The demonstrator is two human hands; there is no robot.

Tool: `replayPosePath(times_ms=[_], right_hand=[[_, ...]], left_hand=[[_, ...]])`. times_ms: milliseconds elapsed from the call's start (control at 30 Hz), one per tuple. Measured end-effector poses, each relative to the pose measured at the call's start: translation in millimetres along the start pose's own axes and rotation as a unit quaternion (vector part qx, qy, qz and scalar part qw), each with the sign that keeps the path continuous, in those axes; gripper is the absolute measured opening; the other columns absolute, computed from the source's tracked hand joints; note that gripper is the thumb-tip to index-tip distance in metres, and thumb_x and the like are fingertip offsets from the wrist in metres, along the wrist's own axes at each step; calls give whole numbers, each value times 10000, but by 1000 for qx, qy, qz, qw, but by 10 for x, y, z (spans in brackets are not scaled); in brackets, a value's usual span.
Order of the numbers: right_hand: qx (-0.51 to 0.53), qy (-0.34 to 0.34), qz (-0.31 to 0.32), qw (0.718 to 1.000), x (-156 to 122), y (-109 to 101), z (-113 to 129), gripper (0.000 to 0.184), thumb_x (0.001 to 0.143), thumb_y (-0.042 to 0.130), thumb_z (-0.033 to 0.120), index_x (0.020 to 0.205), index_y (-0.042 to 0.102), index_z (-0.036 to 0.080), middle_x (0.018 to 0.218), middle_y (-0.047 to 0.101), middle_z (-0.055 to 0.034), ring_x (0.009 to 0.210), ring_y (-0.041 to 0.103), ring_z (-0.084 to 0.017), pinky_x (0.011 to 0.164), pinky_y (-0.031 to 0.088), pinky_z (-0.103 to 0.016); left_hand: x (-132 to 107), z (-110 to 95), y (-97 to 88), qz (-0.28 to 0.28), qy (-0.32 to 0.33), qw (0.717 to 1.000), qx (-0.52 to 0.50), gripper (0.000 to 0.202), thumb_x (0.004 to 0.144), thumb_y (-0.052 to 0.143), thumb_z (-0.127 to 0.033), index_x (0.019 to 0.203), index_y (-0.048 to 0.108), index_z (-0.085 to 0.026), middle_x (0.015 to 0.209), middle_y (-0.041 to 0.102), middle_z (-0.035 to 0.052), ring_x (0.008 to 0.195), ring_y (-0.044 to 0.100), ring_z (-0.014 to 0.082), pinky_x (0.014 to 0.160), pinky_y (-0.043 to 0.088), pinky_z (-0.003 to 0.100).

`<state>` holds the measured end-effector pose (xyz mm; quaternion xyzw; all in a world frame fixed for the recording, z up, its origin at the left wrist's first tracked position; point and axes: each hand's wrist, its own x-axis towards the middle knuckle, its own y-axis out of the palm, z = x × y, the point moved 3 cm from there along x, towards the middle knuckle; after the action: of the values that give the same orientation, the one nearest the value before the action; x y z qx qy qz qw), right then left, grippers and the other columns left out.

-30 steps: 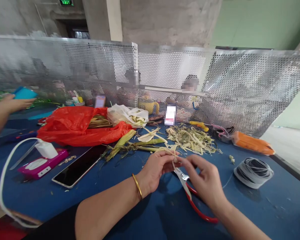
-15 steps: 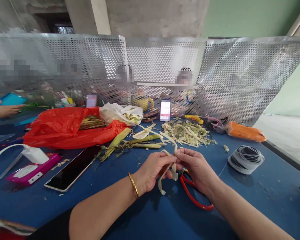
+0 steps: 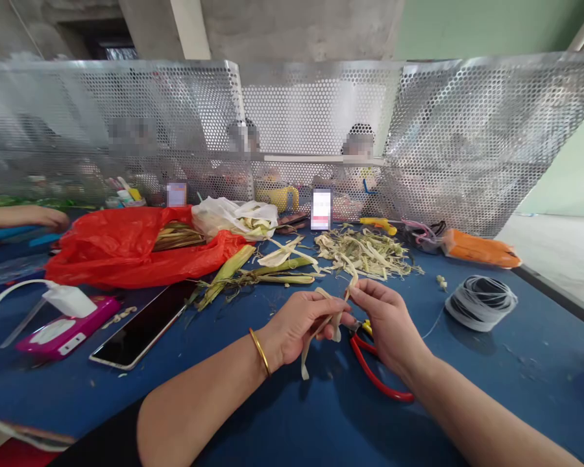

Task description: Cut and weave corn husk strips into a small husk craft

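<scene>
Pale strips of corn husk (image 3: 306, 363) hang from my left hand (image 3: 299, 324), whose fingers pinch them. My right hand (image 3: 382, 316) pinches the upper end of a husk strip, close beside the left fingertips. Under and beside my right hand lie red-handled scissors (image 3: 370, 375), partly hidden by it. Beyond my hands lies a heap of shredded husk strips (image 3: 370, 253). Whole greenish husks (image 3: 228, 275) lie to the left of that heap.
A red plastic bag (image 3: 111, 253) and a white bag (image 3: 214, 217) hold husks at the back left. A black phone (image 3: 143, 327) and a magenta power bank (image 3: 68, 334) lie left. A spool of clear line (image 3: 481, 303) stands right. Another person's hand (image 3: 29, 217) is at far left.
My right hand has shifted slightly right and up with the strip, widening the gap between my hands a little. The other person's hand at far left has turned and moved lower.
</scene>
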<state>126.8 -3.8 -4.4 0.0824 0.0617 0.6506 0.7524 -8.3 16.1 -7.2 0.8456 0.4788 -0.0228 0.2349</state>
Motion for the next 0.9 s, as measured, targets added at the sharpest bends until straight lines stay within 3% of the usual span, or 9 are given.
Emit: replayPosePath(times_ms=[100, 167, 233, 300, 400, 533, 633, 800, 900], right_hand=[[-32, 12, 24, 999, 39, -7, -1, 288, 708, 710, 430, 672, 592, 170, 641, 560, 11, 608, 479, -125, 583, 384, -259], [-88, -8, 4, 996, 67, -42, 36, 295, 725, 680, 449, 674, 602, 169, 651, 575, -1, 627, 497, -138, 611, 398, -272], [-164, -78, -46, 982, 64, -81, 123, 269, 753, 646, 437, 703, 610, 175, 685, 589, -8, 672, 514, -153, 652, 409, -281], [-248, -179, -88, 948, 15, -86, 234, 222, 797, 606, 396, 719, 599, 189, 707, 587, -6, 703, 513, -157, 680, 406, -281], [-337, -246, -77, 906, -60, -32, 302, 207, 839, 567, 354, 704, 584, 198, 710, 589, -9, 701, 511, -154, 677, 403, -277], [-320, -156, -37, 934, -24, -22, 188, 247, 832, 568, 417, 749, 597, 186, 694, 610, -15, 660, 523, -156, 601, 403, -265], [-300, -109, -16, 947, 19, -23, 112, 315, 830, 565, 473, 742, 614, 174, 673, 599, -14, 668, 529, -161, 606, 405, -267], [-179, -33, 123, 976, -25, 107, 53, 352, 810, 609, 520, 811, 675, 175, 815, 671, -39, 850, 598, -204, 770, 451, -296], [-119, 7, 155, 981, -65, 162, 37, 361, 802, 627, 526, 784, 691, 171, 816, 683, -43, 867, 610, -210, 813, 459, -314]], left_hand=[[-7, 10, -10, -1, -10, 1000, -1, 158, 747, 686, -258, 718, 681, -103, 737, 724, 105, 419, 520, 58, 435, 342, 179], [-13, 18, -16, -9, -23, 1000, -13, 213, 784, 647, -309, 803, 704, -104, 825, 736, 129, 489, 596, 89, 468, 390, 184], [-20, 6, -16, -14, -14, 999, -29, 253, 804, 626, -337, 883, 714, -112, 927, 736, 140, 618, 669, 133, 538, 452, 197], [-24, -26, -13, -18, 17, 999, -47, 239, 811, 621, -307, 927, 716, -121, 997, 728, 137, 725, 696, 161, 626, 494, 216], [-22, -69, -15, -31, 51, 996, -73, 200, 800, 622, -225, 952, 712, -130, 1007, 727, 121, 752, 700, 164, 658, 505, 223], [-2, -83, -35, -59, 61, 994, -68, 206, 776, 645, -180, 966, 711, -135, 967, 731, 108, 658, 684, 131, 521, 436, 175], [9, -72, -56, -76, 64, 993, -68, 214, 776, 648, -179, 978, 711, -143, 999, 727, 102, 627, 673, 110, 500, 413, 164], [-6, -71, -50, -49, 76, 993, -70, 227, 787, 624, -202, 988, 715, -146, 1031, 720, 104, 589, 645, 89, 494, 406, 165], [-11, -75, -43, -47, 70, 994, -72, 215, 790, 626, -242, 954, 718, -138, 1009, 722, 106, 502, 599, 68, 467, 392, 178]])
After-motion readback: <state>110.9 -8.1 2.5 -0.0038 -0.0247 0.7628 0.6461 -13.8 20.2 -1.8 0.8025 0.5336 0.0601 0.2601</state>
